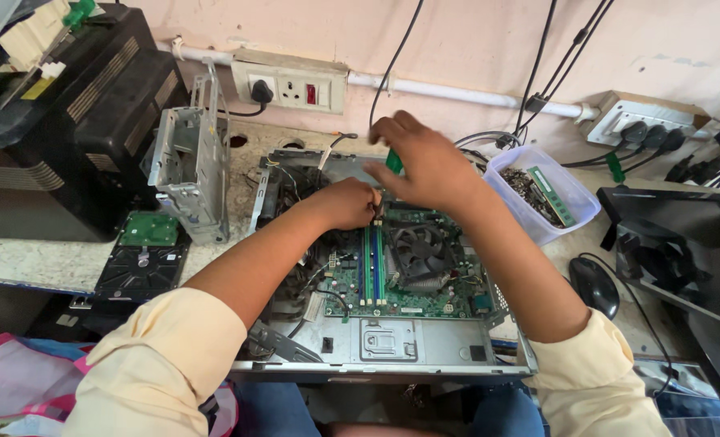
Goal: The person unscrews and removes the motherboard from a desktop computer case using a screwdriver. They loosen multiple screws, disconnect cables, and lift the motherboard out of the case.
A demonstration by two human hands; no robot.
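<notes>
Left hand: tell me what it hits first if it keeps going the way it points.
The left hand points right, toward the right hand; that hand's fingers come first, apparently almost touching already, above the motherboard. Depth is unclear.

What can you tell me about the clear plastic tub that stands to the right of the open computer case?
The clear rectangular plastic tub has rounded corners, thin see-through walls and no lid. It stands upright on the pale worktop, close to the right side of the open grey metal computer case and just below the wall with its cables. Inside lie a heap of small dark metal parts, too small to tell apart, and a green memory module resting slantwise on them. Neither hand touches it; the right forearm passes beside its left wall.
</notes>
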